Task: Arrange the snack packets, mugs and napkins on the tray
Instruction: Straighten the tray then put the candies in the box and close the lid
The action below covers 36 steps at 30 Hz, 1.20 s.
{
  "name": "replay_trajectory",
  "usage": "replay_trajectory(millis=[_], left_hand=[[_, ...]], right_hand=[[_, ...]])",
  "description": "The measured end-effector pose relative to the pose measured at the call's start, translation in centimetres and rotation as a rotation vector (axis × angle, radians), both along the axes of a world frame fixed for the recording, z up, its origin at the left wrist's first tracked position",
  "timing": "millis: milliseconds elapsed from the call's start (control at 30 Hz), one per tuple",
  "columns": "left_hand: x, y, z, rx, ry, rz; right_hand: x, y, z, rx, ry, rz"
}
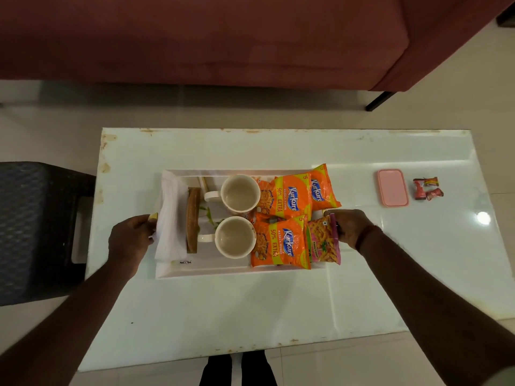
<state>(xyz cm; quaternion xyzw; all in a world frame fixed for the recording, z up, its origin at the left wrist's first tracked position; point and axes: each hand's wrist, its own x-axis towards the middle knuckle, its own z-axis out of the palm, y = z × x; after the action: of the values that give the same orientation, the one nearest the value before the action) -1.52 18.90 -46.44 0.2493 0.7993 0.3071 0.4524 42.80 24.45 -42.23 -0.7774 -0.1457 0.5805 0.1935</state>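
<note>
Judged as the last step: final tidying, with all three kinds of goods already inside the white rectangular plastic tray (211, 271), placed in the middle of the glossy white table (250, 310).

Left hand (129, 238) at the tray's left end, fingers curled against the edge of the folded white paper napkins (170, 218); impossible to tell whether gripping the napkins or the rim below. Right hand (349, 227) at the right end, thumb and fingers pinching the edge of the pink snack packet (324, 240).

Next, probably: push the pink snack packet fully inside the rim, since reaching slightly over the right edge, and straighten the napkins. Needed for that: a light, flat push, not a squeeze, because of puffy and slippery wrapping.

In the tray, from left to right:
- napkins leaning beside a round wooden holder (192, 218) and draped over the left rim;
- two cream ceramic mugs (240, 194) (235, 237), one behind the other, handles to the left, content not clear;
- three glossy orange snack packets (281, 242), overlapping, touching the mugs;
- the pink one at the near right corner.
</note>
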Motion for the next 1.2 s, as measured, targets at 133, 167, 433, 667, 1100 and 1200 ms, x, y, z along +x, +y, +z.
replay_trajectory(millis=[133,167,433,667,1100,1200], left_hand=[[0.6,0.1,3.0,-0.011,0.218,0.039],[1.0,0.0,4.1,0.017,0.308,0.016],[10.6,-3.5,11.0,0.353,0.467,-0.090],[26.6,-6.2,11.9,0.575,0.399,-0.313],[46.3,-3.7,5.9,0.307,0.449,-0.503],[47.8,-3.0,4.6,0.268,0.492,-0.516]], right_hand=[[0.4,-1.0,0.8,0.087,-0.053,-0.096],[0.6,-1.3,1.0,0.131,-0.086,-0.098],[3.4,-5.1,3.6,0.474,-0.683,0.349],[9.7,-7.9,3.3,0.578,-0.671,0.245],[25.3,-6.1,0.9,0.678,-0.645,0.397],[27.4,-4.3,-0.5,0.663,-0.662,0.465]])
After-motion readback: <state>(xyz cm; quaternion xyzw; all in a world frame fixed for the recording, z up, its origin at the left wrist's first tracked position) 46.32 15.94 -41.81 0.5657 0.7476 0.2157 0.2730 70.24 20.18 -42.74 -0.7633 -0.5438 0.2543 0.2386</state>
